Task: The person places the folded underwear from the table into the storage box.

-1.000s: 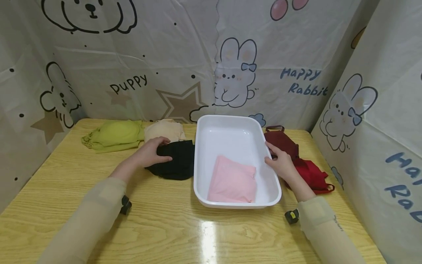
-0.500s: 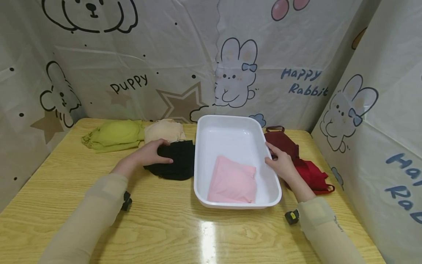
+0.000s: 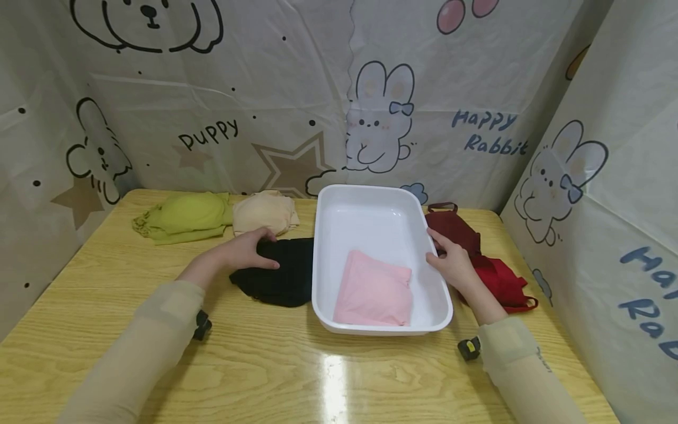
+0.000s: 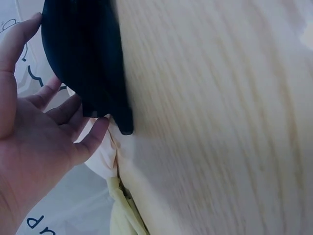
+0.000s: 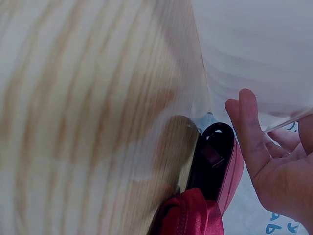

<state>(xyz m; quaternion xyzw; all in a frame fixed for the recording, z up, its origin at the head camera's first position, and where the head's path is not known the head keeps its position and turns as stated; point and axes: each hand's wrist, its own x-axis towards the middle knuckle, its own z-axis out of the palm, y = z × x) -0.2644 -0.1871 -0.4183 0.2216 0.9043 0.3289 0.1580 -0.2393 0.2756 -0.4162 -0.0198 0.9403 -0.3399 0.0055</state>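
My left hand holds the left end of a folded black bra, beside the tray's left wall. In the left wrist view, the thumb is at one edge of the black bra and the other fingers are at its lower end. With my right hand I grip the right rim of a white plastic tray. In the right wrist view its fingers are at the tray's wall. A folded pink bra lies in the near part of the tray.
Yellow-green and beige bras lie at the table's back left. Maroon and bright red bras lie right of the tray, partly behind my right hand. Printed cloth walls stand at the table's back and sides.
The black bra has shifted toward me, its near edge now closer, and my left hand has come slightly the same way. My right hand and the tray have stayed put.
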